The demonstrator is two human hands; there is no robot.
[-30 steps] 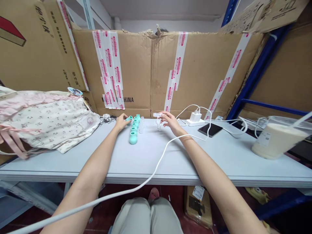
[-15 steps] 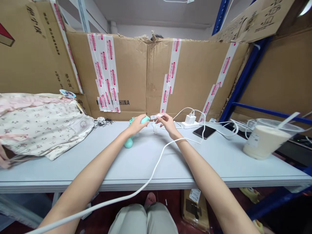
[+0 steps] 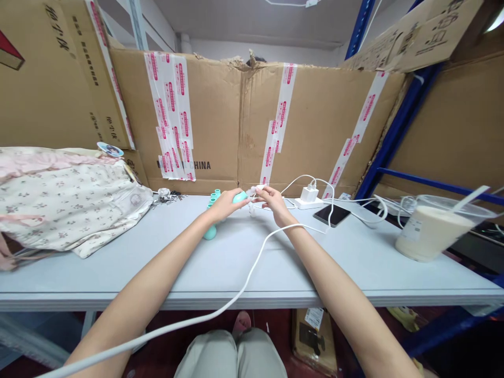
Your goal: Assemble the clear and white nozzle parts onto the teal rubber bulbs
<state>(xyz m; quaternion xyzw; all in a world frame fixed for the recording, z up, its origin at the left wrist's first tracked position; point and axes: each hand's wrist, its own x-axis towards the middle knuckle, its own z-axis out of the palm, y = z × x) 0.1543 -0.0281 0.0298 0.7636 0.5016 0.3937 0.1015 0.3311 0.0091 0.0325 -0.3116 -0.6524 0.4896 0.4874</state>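
My left hand (image 3: 227,206) is closed round a rounded mint-green piece (image 3: 239,197), perhaps a small bottle, its end pointing right. My right hand (image 3: 273,201) pinches a small translucent whitish piece (image 3: 253,190), which meets or nearly meets the green one; I cannot tell whether they are joined. Just below, between the hands, a clear small part (image 3: 252,209) is seen on or near the table. Several mint-green bottle-like pieces (image 3: 210,232) stand in a row beside my left hand and wrist, which partly hide them.
A white cable (image 3: 252,273) crosses over my right forearm. To the right are a white charger (image 3: 309,194), a phone (image 3: 332,215) and a drink cup (image 3: 429,231). Left lie a floral cloth bag (image 3: 74,199) and keys (image 3: 167,196). A cardboard wall (image 3: 220,115) closes the table's (image 3: 228,268) back.
My left hand has moved slightly right, bringing the green piece up to the whitish piece in my right hand. The gap between them has closed. The view has shifted slightly.
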